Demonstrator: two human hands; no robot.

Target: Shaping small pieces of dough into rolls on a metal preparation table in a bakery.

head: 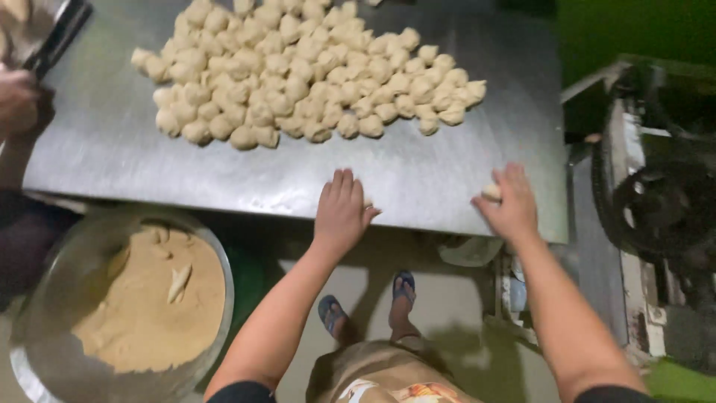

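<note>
Left hand (341, 213) flat over a dough piece (368, 202) at the tabletop (104, 142) near edge, right hand (513, 205) with grip closed around a dough ball (491, 192).

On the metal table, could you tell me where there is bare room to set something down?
The metal table is bare along its near edge, between the heap of dough balls and the left hand and right hand. Its left part, beside another person's hand, and its far right corner are bare too. The middle and far side are crowded with dough.
</note>
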